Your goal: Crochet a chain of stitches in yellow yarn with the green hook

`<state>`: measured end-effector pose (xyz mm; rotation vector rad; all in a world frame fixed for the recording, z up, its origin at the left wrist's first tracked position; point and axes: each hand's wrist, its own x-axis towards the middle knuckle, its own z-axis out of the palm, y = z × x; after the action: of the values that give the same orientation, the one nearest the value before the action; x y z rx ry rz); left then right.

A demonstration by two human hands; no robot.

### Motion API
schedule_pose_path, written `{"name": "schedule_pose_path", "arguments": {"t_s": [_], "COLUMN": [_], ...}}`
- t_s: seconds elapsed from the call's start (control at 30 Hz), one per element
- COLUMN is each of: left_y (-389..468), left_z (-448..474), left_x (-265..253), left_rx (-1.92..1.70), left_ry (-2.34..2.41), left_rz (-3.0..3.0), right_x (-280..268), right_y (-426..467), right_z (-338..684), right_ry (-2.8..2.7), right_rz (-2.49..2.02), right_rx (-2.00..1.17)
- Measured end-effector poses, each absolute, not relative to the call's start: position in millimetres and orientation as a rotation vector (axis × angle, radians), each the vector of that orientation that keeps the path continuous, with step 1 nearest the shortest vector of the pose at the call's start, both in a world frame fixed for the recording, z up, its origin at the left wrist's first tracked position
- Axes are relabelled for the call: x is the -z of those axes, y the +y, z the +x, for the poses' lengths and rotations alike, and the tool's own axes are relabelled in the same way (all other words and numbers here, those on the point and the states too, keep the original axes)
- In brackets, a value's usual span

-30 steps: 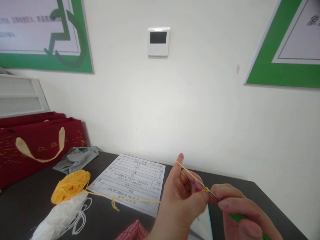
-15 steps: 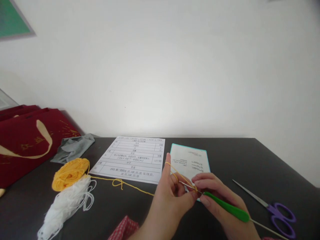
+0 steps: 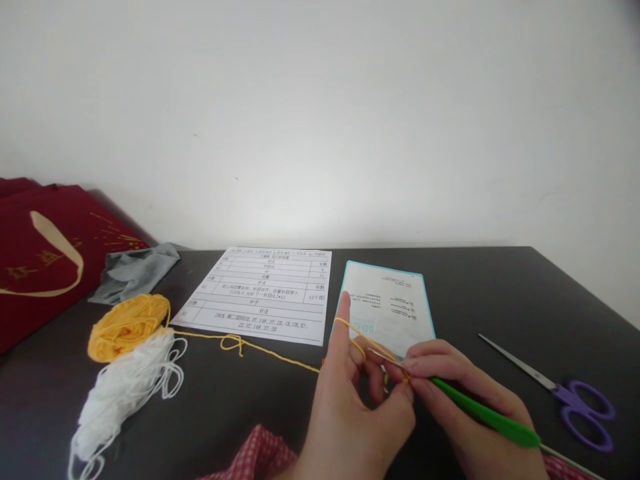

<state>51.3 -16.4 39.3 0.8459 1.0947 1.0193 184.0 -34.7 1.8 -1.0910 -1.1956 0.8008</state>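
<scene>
My left hand has its index finger raised, with yellow yarn looped over it. Its thumb and another finger pinch a small bit of yellow yarn work. In my right hand lies a crochet hook with a green handle, gripped between thumb and fingers. The metal tip of the hook points left, close to the yarn between both hands. The yarn strand runs left across the table to a yellow skein. My fingers partly hide the stitches.
White yarn lies beside the yellow skein. A printed sheet and a blue-edged card lie behind my hands. Purple-handled scissors rest at the right. Red bags and a grey plastic bag are at the far left.
The view has tilted down and shifted slightly. The hook still sits by the yarn, and my right fingers have moved nearer its tip and the pinched stitches.
</scene>
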Motion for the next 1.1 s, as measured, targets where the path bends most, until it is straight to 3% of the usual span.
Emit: {"name": "schedule_pose_path", "arguments": {"t_s": [0.37,0.77,1.1], "left_y": [-5,21,37], "left_z": [43,23,18], "left_x": [-20,-36,-30], "left_rx": [-1.018,-0.923,-0.929], "left_ry": [0.952,0.969,0.948], "left_rz": [0.881,0.934,0.983], "right_x": [0,-7,-6], "right_y": [-32,-27,-26], "right_z": [191,186,185], "right_ry": [-1.132,-0.685,-0.849], "right_rz": [-1.062,-1.028,-1.026], "right_rx": [-0.925,-1.41,-1.628]}}
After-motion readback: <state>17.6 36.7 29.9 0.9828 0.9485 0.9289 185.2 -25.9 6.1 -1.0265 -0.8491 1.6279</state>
